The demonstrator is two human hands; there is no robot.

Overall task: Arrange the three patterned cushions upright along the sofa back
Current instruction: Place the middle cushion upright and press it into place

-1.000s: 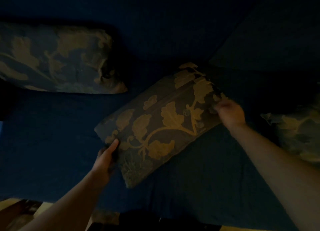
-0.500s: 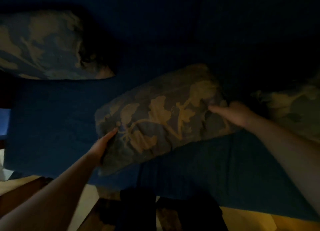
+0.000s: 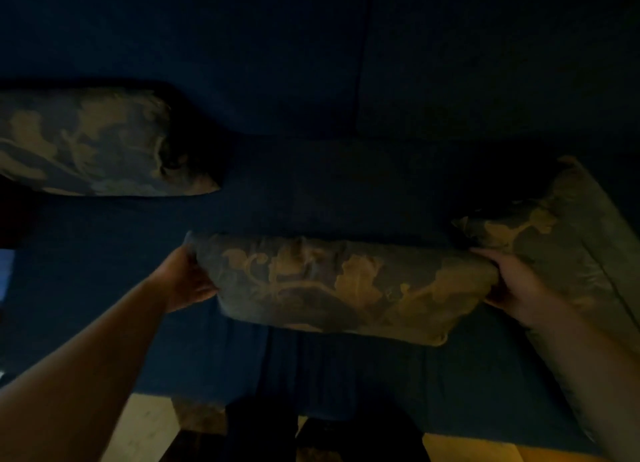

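The scene is very dark. A dark cushion with a gold leaf pattern, the middle cushion, is held level above the blue sofa seat. My left hand grips its left end and my right hand grips its right end. A second patterned cushion stands against the sofa back at the left. A third patterned cushion lies tilted at the right, just behind my right hand.
The sofa's front edge runs along the bottom, with pale floor below it. Dark legs or feet show at the bottom centre. Bare seat lies between the left cushion and the right one.
The middle cushion has turned from a slant to level and lifted off the seat. My left hand slid to its left end. The view has shifted, showing more of the right cushion.
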